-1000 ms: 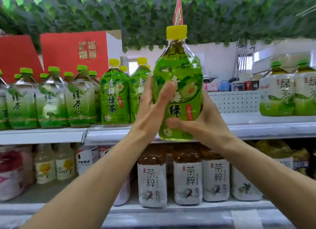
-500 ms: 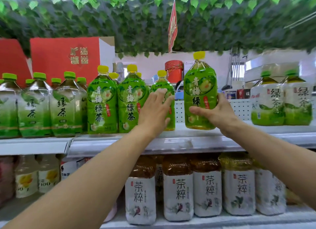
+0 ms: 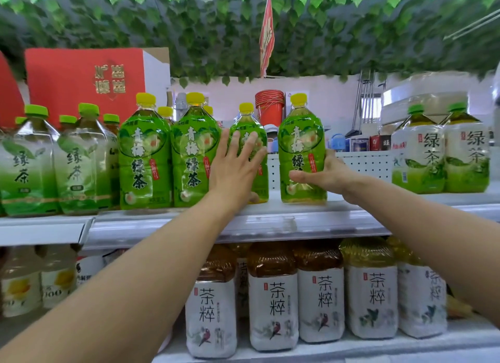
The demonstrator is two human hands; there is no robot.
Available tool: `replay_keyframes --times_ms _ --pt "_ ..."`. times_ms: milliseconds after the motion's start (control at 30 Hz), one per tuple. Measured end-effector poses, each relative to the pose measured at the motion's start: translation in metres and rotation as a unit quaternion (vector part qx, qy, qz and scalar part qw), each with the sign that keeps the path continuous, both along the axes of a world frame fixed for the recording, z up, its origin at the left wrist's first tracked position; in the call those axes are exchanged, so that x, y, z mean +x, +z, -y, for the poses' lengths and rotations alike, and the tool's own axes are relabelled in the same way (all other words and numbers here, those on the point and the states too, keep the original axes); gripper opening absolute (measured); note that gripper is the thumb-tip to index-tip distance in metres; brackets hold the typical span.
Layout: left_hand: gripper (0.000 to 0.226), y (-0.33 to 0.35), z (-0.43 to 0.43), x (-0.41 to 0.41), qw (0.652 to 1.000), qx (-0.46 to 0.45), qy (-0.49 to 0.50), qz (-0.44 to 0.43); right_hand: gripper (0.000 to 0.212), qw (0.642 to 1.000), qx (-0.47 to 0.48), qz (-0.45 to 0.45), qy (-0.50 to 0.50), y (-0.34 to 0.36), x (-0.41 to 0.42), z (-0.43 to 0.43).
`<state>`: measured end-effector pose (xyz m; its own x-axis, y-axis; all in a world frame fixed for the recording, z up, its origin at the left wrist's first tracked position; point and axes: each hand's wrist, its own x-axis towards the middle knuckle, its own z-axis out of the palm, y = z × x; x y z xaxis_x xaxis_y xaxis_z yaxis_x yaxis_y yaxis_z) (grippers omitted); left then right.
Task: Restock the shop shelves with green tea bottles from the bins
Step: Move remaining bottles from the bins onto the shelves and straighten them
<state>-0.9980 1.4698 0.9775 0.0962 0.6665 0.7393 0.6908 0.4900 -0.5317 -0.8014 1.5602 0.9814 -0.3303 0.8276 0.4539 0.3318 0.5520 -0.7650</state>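
**A:** In the head view, where did the bottle stand?

**B:** The bright-green plastic tea bottle with a yellow cap (image 3: 301,148) stood upright on the white metal upper shelf (image 3: 270,224), near the front edge. The right hand (image 3: 322,177) grasped it low down, with the thumb across the front and the fingers gone round the back. The left hand (image 3: 235,170) was released, its straight fingers laid flat against a matching neighbour bottle (image 3: 246,119) that sat further back, just to the left.

**A:** How should the placing have been done?

**B:** I'd say slide the base flat, keep the label facing out, and bring it level with the two front bottles (image 3: 144,159) on the left. The flat hand could steady the neighbour against tipping. The grip should be let go only once the base sat fully on the shelf.

**A:** What was hard to make out?

**B:** No bin was in sight. The right fingertips were hidden behind the bottle, and the left hand covered most of the neighbour's label. I couldn't tell whether that palm pressed or merely touched. The forearms cut across the brown tea bottles with white labels (image 3: 273,303) on the shelf below.
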Motion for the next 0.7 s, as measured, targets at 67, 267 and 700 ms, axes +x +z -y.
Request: replay_keyframes --times_ms 67,267,700 --pt "0.113 -0.001 0.0 0.001 1.0 0.004 -0.002 0.002 0.117 0.999 -0.008 -0.02 0.026 0.0 -0.004 -0.002" --pt "0.113 -0.004 -0.002 0.002 1.0 0.014 -0.005 0.01 0.093 0.998 -0.022 -0.062 0.024 -0.002 -0.018 -0.017" --pt "0.117 -0.004 -0.005 0.005 0.999 0.01 0.003 0.033 0.055 0.998 0.0 0.004 0.062 0.001 -0.03 -0.024"
